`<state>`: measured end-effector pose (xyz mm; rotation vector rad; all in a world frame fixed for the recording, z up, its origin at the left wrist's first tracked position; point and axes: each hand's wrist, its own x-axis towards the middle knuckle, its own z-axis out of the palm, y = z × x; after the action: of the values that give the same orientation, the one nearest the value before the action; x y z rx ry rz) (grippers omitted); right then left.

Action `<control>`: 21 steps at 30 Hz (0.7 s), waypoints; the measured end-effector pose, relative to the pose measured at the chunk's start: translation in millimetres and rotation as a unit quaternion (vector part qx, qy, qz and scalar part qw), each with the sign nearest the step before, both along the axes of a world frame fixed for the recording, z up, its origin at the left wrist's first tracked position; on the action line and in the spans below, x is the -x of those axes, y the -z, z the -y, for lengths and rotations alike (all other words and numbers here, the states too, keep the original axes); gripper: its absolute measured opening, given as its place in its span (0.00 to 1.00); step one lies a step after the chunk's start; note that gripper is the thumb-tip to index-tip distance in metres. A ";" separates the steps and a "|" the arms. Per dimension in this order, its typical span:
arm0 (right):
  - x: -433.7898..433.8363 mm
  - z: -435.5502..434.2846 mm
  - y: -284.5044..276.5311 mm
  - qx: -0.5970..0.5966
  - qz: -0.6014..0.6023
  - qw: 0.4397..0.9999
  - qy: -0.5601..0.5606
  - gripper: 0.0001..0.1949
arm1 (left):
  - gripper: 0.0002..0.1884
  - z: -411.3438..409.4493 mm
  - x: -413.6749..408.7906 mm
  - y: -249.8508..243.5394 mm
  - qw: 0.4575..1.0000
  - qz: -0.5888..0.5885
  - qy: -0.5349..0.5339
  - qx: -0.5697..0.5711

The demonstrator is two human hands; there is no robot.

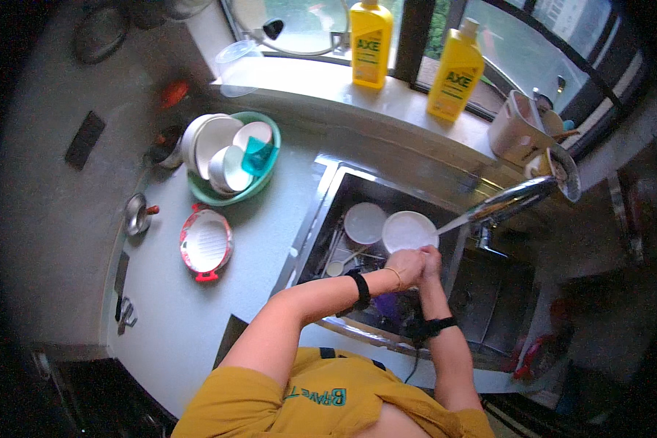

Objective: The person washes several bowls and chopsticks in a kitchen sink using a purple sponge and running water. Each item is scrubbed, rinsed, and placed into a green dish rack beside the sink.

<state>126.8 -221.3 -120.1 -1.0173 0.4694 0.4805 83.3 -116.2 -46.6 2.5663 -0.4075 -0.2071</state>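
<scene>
My left hand (405, 268) and my right hand (432, 264) are together over the sink (324, 230), fingers curled. They overlap the near rim of a white bowl (409, 231). Their fingertips are hidden, so I cannot tell whether they grip the bowl or something small. From the chrome tap (512, 200) a stream of water runs down to the bowl's right rim. Left of this bowl is another round whitish bowl (364, 223). A pale spoon (336, 268) and several thin utensils lie at the sink's left side. Something purple (387, 307) shows partly beneath my forearms.
A green basin (197, 189) of white bowls and a red-handled dish (206, 242) stand on the left counter. Two yellow AXE bottles (371, 49) (455, 74), a clear plastic tub (237, 68) and a pale container (517, 128) line the sill. A pan lid (137, 214) lies far left.
</scene>
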 end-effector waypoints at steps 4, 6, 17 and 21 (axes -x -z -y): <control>-16.6 25.7 -18.5 -0.005 0.022 0.998 -0.060 0.20 | 0.08 -48.9 -3.2 23.0 0.962 0.204 0.157 -0.096; -13.0 27.2 -48.9 -0.043 -0.019 0.991 -0.126 0.24 | 0.07 -76.8 -17.3 13.7 0.947 0.240 0.199 -0.077; -19.8 9.4 -24.9 0.037 0.126 0.984 -0.118 0.25 | 0.17 -59.3 5.7 27.6 0.978 0.063 0.138 -0.144; -17.5 26.8 -32.7 0.016 -0.010 0.988 -0.154 0.28 | 0.31 -94.1 -17.3 0.2 0.965 0.163 0.098 -0.179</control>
<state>144.3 -248.1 -87.4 -1.1228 0.3395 0.7604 100.6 -22.2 -46.8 2.9225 -0.8129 0.0848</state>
